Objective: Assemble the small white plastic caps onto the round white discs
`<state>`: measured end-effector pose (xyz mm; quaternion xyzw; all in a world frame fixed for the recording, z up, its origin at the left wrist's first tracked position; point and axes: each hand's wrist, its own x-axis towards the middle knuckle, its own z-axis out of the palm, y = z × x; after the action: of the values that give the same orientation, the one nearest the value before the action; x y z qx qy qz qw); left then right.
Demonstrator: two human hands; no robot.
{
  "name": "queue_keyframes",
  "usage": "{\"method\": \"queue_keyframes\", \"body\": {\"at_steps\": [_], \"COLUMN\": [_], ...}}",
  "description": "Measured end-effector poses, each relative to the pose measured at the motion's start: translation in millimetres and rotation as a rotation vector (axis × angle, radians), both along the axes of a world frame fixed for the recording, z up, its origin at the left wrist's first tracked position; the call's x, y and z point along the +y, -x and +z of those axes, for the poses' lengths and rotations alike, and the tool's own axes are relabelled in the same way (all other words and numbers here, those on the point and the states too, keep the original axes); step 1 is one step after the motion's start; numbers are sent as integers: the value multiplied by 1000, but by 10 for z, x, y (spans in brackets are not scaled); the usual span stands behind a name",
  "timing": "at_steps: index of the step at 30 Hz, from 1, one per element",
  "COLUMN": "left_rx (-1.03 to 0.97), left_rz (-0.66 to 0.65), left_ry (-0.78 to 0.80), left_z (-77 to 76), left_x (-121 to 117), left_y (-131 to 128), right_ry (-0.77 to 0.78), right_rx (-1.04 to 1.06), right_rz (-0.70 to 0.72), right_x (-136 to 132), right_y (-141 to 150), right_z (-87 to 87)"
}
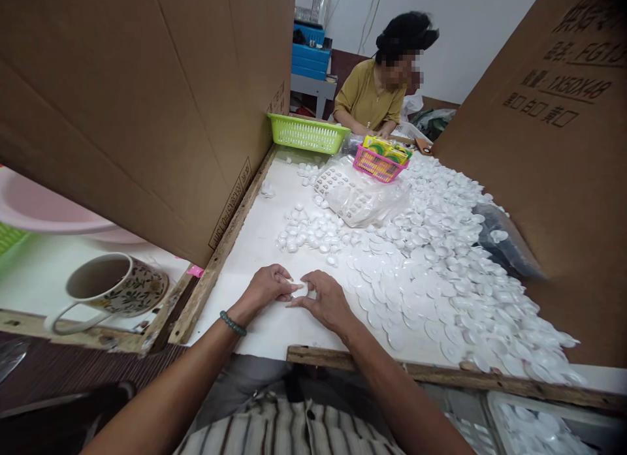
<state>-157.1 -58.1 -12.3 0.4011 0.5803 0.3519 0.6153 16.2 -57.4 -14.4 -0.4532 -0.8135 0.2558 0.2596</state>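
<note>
Low over the white tabletop (pixel 255 246), near its front edge, my two hands meet around a small white plastic disc (pixel 300 289). My left hand (pixel 267 286) pinches it from the left with thumb and fingertips. From the other side, my right hand (pixel 323 299) grips the same piece between thumb and fingers. The fingers partly cover it, so its exact shape is hidden. Flat white discs (pixel 392 292) lie spread just right of my right hand. Beyond the hands sits a loose cluster of small white rounded pieces (pixel 313 230).
A big heap of white pieces (pixel 455 239) covers the right side. Farther back are a clear plastic bag (pixel 360 197), a pink basket (pixel 377 166) and a green basket (pixel 308 135). Cardboard walls (pixel 196 115) flank the table. A mug (pixel 125 285) stands left; a person (pixel 369 93) sits opposite.
</note>
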Motion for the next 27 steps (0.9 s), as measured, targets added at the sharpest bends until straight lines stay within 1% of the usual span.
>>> {"method": "queue_keyframes", "body": {"at_steps": [4,8,13,17,19,22,27], "left_rx": [-4,2,46,60,90,184,262], "left_rz": [-3,-58,-93,-114,-131,-126,-117], "left_ry": [42,103,104,-33,-108,-171,-231], "left_z": [-38,-78,-62,-33,-36,-51,-67], "left_x": [23,103,113,16,-41,-111,-151], "left_y": [2,25,33,44,50,44,2], "right_ry": [121,181,211,225,237,244,154], "right_rx": [97,103,92,136,165,180,112], "right_rz": [75,47,8,-18,7,49,50], "right_x": [33,56,36,22,29,37,7], "right_y": [-19,-8,25,12,-13,-51,-38], "right_z": [-2,-33,-19,-34,-58,-84,-75]}}
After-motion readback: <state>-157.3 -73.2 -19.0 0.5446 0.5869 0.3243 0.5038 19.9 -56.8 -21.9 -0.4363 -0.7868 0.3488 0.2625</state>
